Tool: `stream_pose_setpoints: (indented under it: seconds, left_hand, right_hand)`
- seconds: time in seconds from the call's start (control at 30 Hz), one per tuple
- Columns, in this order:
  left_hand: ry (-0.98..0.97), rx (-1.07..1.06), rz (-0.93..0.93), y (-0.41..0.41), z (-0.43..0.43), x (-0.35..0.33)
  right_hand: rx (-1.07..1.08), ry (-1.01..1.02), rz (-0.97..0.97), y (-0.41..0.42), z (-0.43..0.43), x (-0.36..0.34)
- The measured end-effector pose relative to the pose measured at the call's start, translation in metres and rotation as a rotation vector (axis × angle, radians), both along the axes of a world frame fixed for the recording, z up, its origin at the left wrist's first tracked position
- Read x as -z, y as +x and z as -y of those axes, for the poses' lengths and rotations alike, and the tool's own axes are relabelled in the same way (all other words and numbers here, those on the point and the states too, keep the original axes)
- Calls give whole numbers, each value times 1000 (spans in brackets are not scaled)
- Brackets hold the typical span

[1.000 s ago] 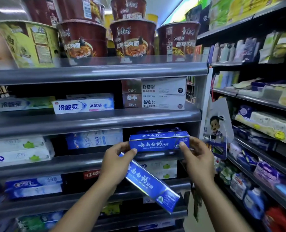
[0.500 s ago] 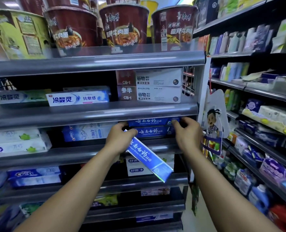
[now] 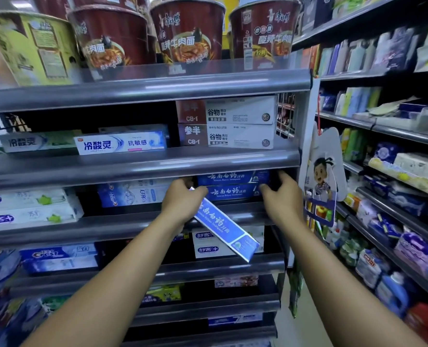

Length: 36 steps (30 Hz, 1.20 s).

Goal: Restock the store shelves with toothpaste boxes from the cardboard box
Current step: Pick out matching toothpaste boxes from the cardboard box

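The left hand (image 3: 183, 204) clasps a long blue cardboard toothpaste box (image 3: 224, 227) slanting down-right; the right hand (image 3: 284, 200) grasps two stacked blue shelved boxes (image 3: 233, 186).

Held box (image 3: 223, 225): upper end is being covered by the left hand (image 3: 180, 204).
Stack (image 3: 233, 186): right end is being covered by the right hand (image 3: 280, 199).
Noodle cups (image 3: 186, 33): tops are being cut off by the frame.
Bottom-left stock (image 3: 5, 271): being blurred.

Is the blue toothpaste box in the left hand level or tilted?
Tilted. The blue toothpaste box slants down rightward from the left hand.
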<state>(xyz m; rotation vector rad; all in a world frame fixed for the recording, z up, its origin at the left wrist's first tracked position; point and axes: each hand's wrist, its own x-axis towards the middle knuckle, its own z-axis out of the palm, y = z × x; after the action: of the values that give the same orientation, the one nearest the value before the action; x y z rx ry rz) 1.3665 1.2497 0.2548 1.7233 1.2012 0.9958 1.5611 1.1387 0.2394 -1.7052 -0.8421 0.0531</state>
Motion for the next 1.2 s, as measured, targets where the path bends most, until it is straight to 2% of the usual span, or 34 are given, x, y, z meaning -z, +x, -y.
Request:
stream_pose_setpoints:
  seconds: [0.1,0.2,0.3,0.37,0.43,0.53,0.67,0.73,0.87,0.93,1.03,1.2]
  left_hand:
    - [45,-95,104,-13,7,7]
    - [-41,-129,307,-25,13,16]
    - [-101,-161,413,-31,18,25]
    - [-139,-170,431,-32,23,28]
    - [-192,-152,401,-32,29,29]
    - [-256,-117,347,-32,37,28]
    - [-277,-92,343,-34,46,26]
    - [-299,-73,377,-35,52,26]
    - [-324,45,638,-37,59,27]
    - [-300,93,684,-40,60,28]
    - [-238,98,622,-42,56,28]
    - [-23,58,464,-39,46,21]
  right_hand:
    - [-33,114,-52,-14,29,12]
    - [-100,190,-169,-27,58,28]
    - [-273,203,-275,-38,85,43]
    - [-441,139,-270,-44,97,51]
    - [-550,111,-176,-49,100,57]
    - [-581,198,-67,-51,95,63]
    - [-628,343,-281,-46,90,65]
    - [-629,375,-356,-45,88,66]
    - [-562,447,-482,-45,86,64]
    - [-500,476,-510,-42,82,63]
    - [-391,501,-468,-33,73,59]
    - [-223,450,-235,-16,50,41]
